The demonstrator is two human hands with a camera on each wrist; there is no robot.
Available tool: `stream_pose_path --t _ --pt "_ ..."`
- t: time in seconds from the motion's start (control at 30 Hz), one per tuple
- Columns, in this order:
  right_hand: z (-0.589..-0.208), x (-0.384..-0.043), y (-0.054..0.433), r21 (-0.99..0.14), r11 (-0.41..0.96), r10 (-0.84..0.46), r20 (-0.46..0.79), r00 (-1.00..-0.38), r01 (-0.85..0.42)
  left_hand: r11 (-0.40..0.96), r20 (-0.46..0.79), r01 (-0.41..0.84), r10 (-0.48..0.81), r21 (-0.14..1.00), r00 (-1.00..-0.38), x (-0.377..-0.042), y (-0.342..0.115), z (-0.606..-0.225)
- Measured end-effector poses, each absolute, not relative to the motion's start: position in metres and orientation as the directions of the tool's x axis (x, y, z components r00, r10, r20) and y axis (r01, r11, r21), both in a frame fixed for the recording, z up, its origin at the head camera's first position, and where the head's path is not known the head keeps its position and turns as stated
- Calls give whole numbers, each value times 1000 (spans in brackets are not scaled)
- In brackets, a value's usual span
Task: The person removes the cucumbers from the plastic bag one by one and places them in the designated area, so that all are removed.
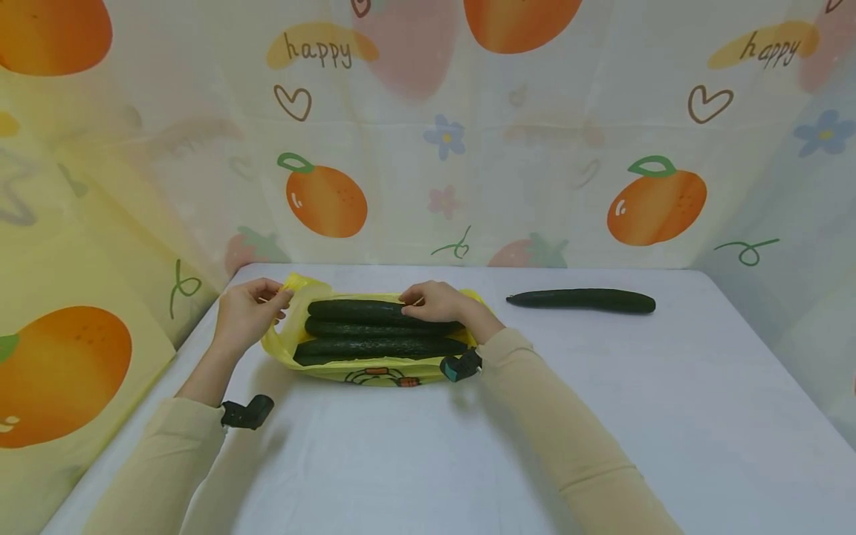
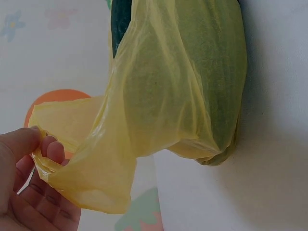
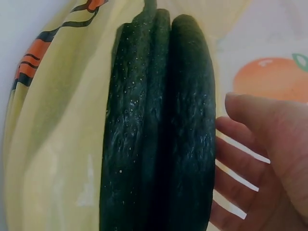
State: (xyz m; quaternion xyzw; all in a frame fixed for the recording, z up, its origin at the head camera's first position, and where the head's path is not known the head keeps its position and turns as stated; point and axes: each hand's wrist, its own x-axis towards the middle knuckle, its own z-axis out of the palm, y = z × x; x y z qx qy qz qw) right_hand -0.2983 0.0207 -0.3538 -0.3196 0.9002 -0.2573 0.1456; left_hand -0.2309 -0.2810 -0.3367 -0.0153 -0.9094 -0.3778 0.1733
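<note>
A yellow plastic bag [image 1: 284, 349] lies on the table with its mouth spread and several dark green cucumbers [image 1: 381, 348] side by side within. My left hand [image 1: 247, 312] pinches the bag's handle [image 2: 50, 166] between thumb and fingers at the left end. Over the right part of the bag is my right hand [image 1: 438, 303], by the far cucumber [image 3: 192, 106]. Its fingers [image 3: 240, 159] lie along that cucumber's far side, while the thumb stands off the cucumber. The cucumbers' right ends are partly hidden by my right hand and wrist.
Another cucumber [image 1: 582, 300] lies on the white tabletop [image 1: 602, 416] to the right of the bag. Behind the table hangs a printed curtain [image 1: 394, 148] with oranges and hearts. Both wrists carry small black cameras [image 1: 247, 412].
</note>
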Motion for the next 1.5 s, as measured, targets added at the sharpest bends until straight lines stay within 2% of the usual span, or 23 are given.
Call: stream_pose_path --t 0.47,1.0,1.23,1.5 --pt "-368 -301 12 -532 714 -607 -145 -781 -456 733 294 118 -116 670 -949 -231 -282 -333" --pt "-375 -294 0 -301 830 -526 -142 -838 -470 745 301 128 -101 655 -948 -230 -283 -333" --pt "-375 -293 0 -297 826 -532 -126 -838 -480 747 302 127 -103 652 -948 -231 -282 -332" --pt "-374 -292 3 -387 765 -592 -107 -799 -515 741 291 117 -111 661 -950 -232 -282 -333"
